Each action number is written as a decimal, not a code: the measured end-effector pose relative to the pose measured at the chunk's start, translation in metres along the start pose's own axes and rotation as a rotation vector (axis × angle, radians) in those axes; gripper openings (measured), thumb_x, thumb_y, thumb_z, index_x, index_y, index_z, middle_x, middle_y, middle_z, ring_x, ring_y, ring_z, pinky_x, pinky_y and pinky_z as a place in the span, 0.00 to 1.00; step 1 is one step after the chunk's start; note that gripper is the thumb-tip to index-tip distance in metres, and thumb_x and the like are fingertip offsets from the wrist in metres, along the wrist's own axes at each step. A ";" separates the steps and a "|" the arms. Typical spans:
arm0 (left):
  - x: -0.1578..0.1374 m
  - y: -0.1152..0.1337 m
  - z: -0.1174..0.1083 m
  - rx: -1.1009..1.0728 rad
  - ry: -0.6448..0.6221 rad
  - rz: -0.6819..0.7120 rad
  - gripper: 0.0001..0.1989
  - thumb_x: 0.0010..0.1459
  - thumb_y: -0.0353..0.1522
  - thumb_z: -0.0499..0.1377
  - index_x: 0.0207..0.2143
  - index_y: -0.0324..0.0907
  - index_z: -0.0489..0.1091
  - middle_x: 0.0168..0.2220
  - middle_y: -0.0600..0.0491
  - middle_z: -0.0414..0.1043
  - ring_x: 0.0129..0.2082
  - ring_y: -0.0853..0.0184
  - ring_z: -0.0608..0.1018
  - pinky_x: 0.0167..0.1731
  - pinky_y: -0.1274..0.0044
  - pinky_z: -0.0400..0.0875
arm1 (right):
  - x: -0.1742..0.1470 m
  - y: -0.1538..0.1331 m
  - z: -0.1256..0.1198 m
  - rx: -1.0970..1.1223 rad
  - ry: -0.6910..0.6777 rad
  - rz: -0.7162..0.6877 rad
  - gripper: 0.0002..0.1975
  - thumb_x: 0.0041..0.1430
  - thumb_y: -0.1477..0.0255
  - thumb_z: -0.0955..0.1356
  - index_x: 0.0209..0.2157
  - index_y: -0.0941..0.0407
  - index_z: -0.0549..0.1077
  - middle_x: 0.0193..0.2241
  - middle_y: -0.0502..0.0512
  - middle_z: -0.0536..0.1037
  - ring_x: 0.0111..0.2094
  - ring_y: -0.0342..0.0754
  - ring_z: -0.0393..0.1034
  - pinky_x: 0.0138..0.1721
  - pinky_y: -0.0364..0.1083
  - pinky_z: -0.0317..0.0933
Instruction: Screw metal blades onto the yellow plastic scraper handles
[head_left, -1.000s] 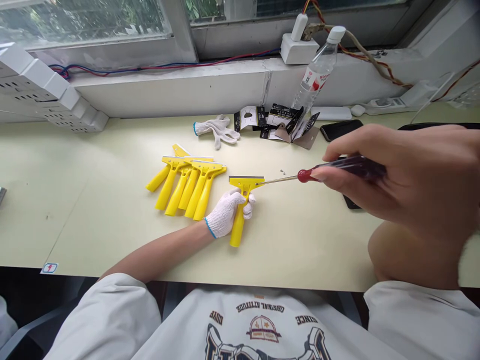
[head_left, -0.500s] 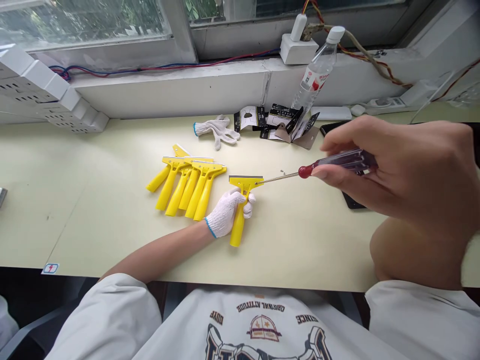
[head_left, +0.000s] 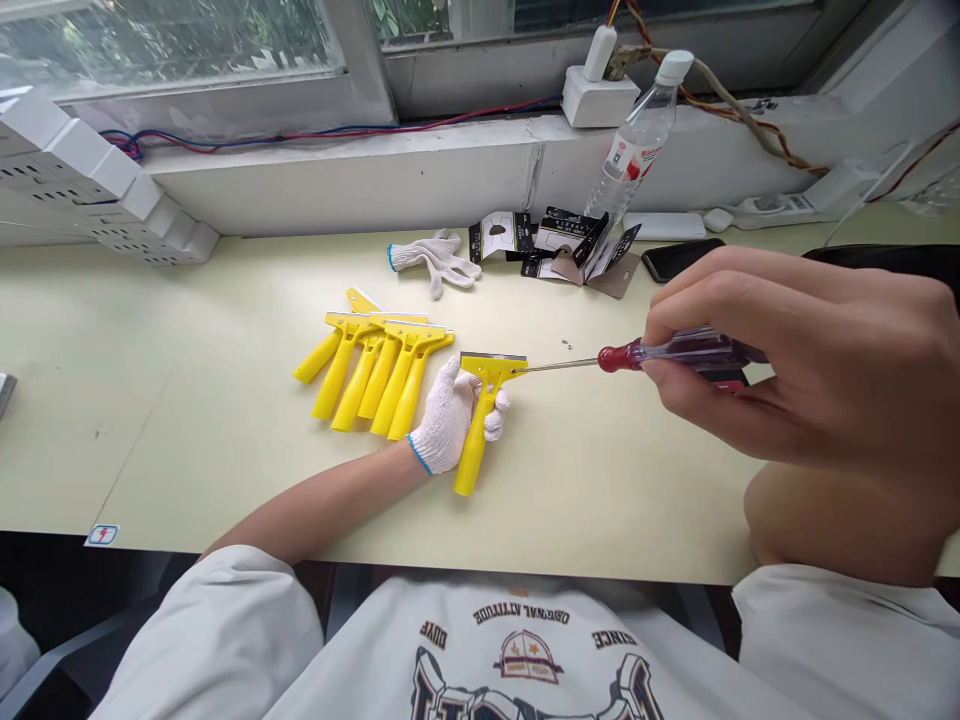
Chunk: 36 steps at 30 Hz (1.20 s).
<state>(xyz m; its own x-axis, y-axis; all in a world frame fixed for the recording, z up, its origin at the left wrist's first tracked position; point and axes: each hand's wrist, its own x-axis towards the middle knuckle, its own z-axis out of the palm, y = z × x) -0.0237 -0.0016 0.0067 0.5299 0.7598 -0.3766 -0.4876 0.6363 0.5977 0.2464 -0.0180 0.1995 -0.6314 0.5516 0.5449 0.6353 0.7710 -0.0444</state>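
Note:
My left hand (head_left: pixel 444 420), in a white knit glove with a blue cuff, is closed around a yellow scraper (head_left: pixel 474 445) with a wide head and a dark blade edge along its top. My bare right hand (head_left: pixel 810 370) grips the clear purple handle of a screwdriver (head_left: pixel 619 358) with a red collar. Its thin shaft reaches left, and the tip meets the right side of the scraper's head. Several more yellow scrapers (head_left: pixel 405 385) lie in an overlapping group to the left. Tiny metal screws (head_left: pixel 567 344) rest on the table beyond the shaft.
A spare white glove (head_left: pixel 435 262) and folded black-and-white cardboard packaging (head_left: pixel 570 245) lie along the back of the table (head_left: pixel 247 400). Behind them stands a plastic water bottle (head_left: pixel 634 150). A black phone (head_left: pixel 679 260) sits at right. White boxes (head_left: pixel 112 190) are stacked at far left.
My left thumb has lifted off the scraper's neck, and the scraper's handle has tilted slightly left. My right hand has shifted a little right and down, its screwdriver tip still at the scraper's head.

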 end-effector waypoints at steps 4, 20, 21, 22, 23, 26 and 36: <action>0.001 0.000 0.001 0.029 0.018 -0.015 0.30 0.64 0.60 0.58 0.45 0.43 0.71 0.31 0.51 0.72 0.19 0.68 0.71 0.20 0.75 0.66 | -0.001 -0.004 -0.003 -0.031 -0.017 -0.016 0.05 0.67 0.74 0.68 0.38 0.48 0.71 0.33 0.48 0.80 0.24 0.47 0.71 0.23 0.49 0.61; -0.002 0.000 -0.002 -0.051 0.000 -0.020 0.30 0.69 0.60 0.52 0.41 0.42 0.70 0.31 0.50 0.72 0.19 0.68 0.71 0.19 0.76 0.67 | -0.002 -0.009 0.002 0.106 0.087 0.035 0.05 0.67 0.72 0.72 0.40 0.48 0.72 0.32 0.45 0.80 0.27 0.45 0.76 0.26 0.48 0.68; -0.002 -0.001 -0.002 -0.052 -0.009 -0.018 0.31 0.69 0.60 0.51 0.42 0.42 0.71 0.31 0.50 0.72 0.18 0.68 0.70 0.18 0.76 0.67 | -0.002 -0.009 0.003 0.143 0.102 0.044 0.05 0.68 0.73 0.72 0.40 0.47 0.73 0.33 0.45 0.80 0.28 0.45 0.77 0.28 0.48 0.71; -0.002 -0.001 -0.003 -0.051 -0.016 -0.017 0.31 0.70 0.60 0.51 0.44 0.41 0.72 0.31 0.50 0.72 0.18 0.68 0.70 0.18 0.76 0.67 | -0.001 -0.009 0.004 0.174 0.116 0.048 0.06 0.69 0.73 0.71 0.41 0.47 0.73 0.34 0.45 0.80 0.28 0.45 0.77 0.30 0.48 0.72; -0.001 -0.001 -0.003 -0.048 -0.019 -0.018 0.32 0.70 0.60 0.51 0.45 0.40 0.72 0.31 0.51 0.72 0.18 0.68 0.70 0.18 0.76 0.66 | -0.001 -0.009 0.005 0.191 0.133 0.044 0.07 0.69 0.74 0.71 0.41 0.46 0.74 0.35 0.45 0.80 0.29 0.45 0.76 0.31 0.48 0.73; 0.000 -0.001 -0.004 -0.037 -0.018 -0.026 0.32 0.70 0.60 0.50 0.47 0.40 0.72 0.30 0.51 0.72 0.18 0.68 0.70 0.18 0.76 0.66 | 0.000 -0.007 0.005 0.174 0.135 -0.036 0.08 0.67 0.75 0.73 0.43 0.46 0.75 0.41 0.48 0.79 0.33 0.45 0.76 0.32 0.48 0.73; 0.001 -0.001 -0.003 0.001 -0.027 -0.019 0.33 0.69 0.60 0.51 0.50 0.41 0.72 0.31 0.51 0.72 0.18 0.68 0.70 0.17 0.76 0.65 | 0.000 -0.006 0.006 0.067 0.118 -0.079 0.06 0.67 0.71 0.76 0.42 0.47 0.77 0.35 0.48 0.78 0.26 0.43 0.69 0.23 0.46 0.63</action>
<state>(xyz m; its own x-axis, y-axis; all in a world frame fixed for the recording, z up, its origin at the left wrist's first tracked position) -0.0248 -0.0015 0.0040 0.5578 0.7436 -0.3688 -0.4766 0.6507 0.5911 0.2401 -0.0206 0.1953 -0.6190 0.4499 0.6437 0.5522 0.8322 -0.0506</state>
